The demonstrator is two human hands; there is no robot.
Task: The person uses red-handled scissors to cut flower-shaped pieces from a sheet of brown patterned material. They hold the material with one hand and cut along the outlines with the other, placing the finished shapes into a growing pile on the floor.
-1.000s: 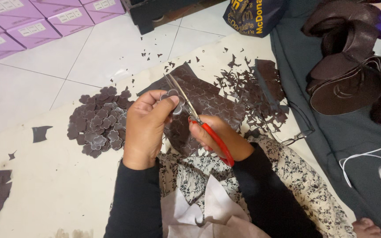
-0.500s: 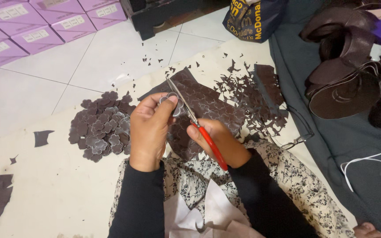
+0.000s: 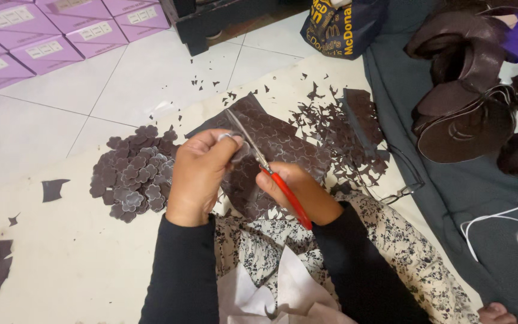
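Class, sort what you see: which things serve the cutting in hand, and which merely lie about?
In use: left hand, right hand, red-handled scissors, dark patterned sheet, pile of cut flower shapes.
Lying about: purple boxes, dark bag, white cord.

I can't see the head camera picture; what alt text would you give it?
A right hand works red-handled scissors on a dark brown sheet that the left hand holds. A pile of cut flower shapes lies to the left, scraps to the right, lilac boxes behind.
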